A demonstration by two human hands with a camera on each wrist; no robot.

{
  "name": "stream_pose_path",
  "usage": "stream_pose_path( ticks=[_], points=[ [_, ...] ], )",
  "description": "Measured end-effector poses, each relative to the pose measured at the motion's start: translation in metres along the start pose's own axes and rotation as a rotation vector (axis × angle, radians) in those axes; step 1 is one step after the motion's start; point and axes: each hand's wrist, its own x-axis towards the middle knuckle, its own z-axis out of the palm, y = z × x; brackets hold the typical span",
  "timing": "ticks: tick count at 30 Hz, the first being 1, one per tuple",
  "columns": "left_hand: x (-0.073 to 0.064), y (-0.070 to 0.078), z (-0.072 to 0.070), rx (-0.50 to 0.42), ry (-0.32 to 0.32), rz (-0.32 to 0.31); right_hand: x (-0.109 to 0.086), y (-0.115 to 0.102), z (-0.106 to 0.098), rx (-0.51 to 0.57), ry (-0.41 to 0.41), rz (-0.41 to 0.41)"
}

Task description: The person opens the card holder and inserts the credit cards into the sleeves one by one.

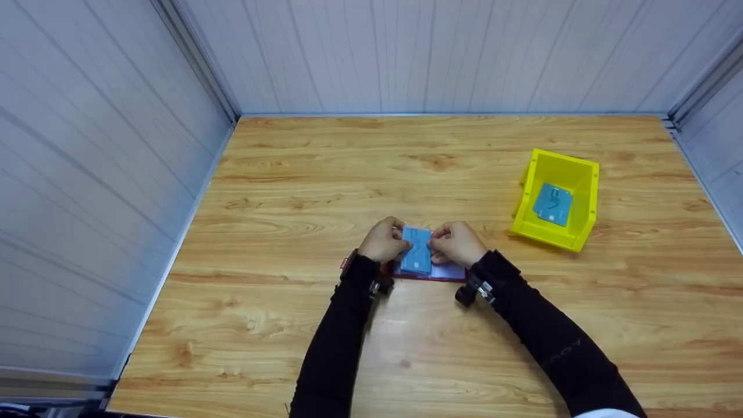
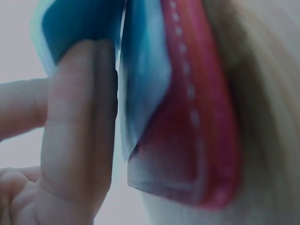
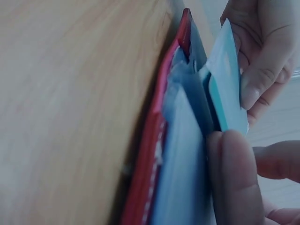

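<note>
Low over an open red card holder [image 3: 147, 140] with clear sleeves, both hands work at a blue VIP card [image 1: 416, 252]. My left hand [image 1: 384, 241] grips its left side, the thumb [image 3: 255, 84] lying on its face. At the opposite edge, my right hand [image 1: 458, 244] pinches the card between fingertips, right beside a clear sleeve [image 3: 183, 154]. In the left wrist view, a finger [image 2: 77, 136] stands close to the sleeves, and the holder's red stitched edge [image 2: 201, 112] shows behind. The hands hide most of the holder in the head view.
To the right on the wooden table [image 1: 290, 191] stands a yellow bin [image 1: 591, 197], with blue VIP cards [image 1: 553, 204] lying inside. White panel walls [image 1: 371, 58] enclose the table at the back and sides.
</note>
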Motion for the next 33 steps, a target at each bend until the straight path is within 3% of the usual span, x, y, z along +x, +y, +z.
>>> stream_pose_path(
  ticks=[3, 10, 18, 23, 25, 33],
  points=[
    [-0.002, 0.001, -0.002, 0.057, 0.017, 0.006, -0.002, 0.002, -0.003, -0.031, -0.009, -0.023],
    [-0.008, 0.005, -0.004, 0.299, 0.040, 0.007, -0.007, 0.009, -0.020, -0.119, 0.018, -0.025],
    [-0.011, 0.007, -0.002, 0.428, 0.067, 0.030, -0.008, 0.018, -0.033, -0.131, 0.008, -0.029],
    [-0.013, 0.010, 0.005, 0.523, 0.111, 0.078, -0.009, 0.019, -0.035, -0.129, -0.005, -0.018],
    [-0.014, 0.013, 0.009, 0.558, 0.102, 0.099, -0.010, 0.018, -0.036, -0.125, -0.007, -0.015],
    [-0.023, 0.021, 0.024, 0.739, -0.048, 0.174, -0.015, 0.015, -0.048, -0.158, 0.011, -0.063]
  ],
)
